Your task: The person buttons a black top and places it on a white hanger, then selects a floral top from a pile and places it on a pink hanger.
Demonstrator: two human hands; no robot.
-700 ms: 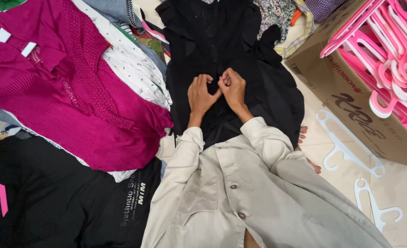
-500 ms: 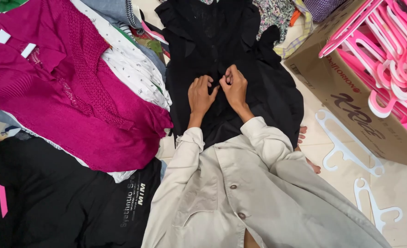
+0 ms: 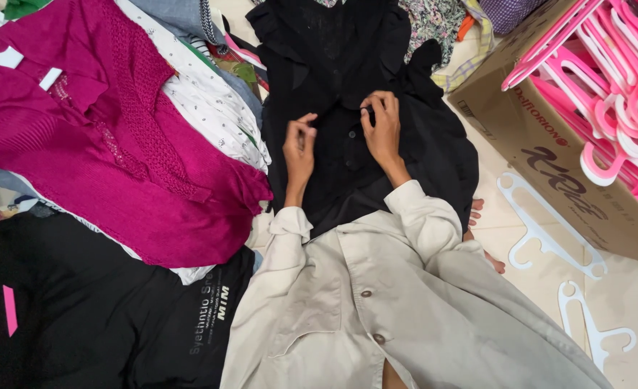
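Both hands (image 3: 340, 140) mid black garment (image 3: 434, 151)

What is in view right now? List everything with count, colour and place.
black garment: one, black, spread on the floor at centre, under both hands
magenta knit top: one, magenta, left, on a white hanger
white patterned garment: one, white with small dark print, beneath the magenta top
black printed shirt: one, black with pale lettering, lower left
floral fabric: one piece, multicoloured, top centre
cardboard box: one, brown, right
pink hangers: many, pink, inside the box
white hangers: two, white, on the tiled floor at right
left hand: on the black garment, fingers pinched
right hand: on the black garment, gripping the fabric
beige sleeves: two, beige, bottom centre
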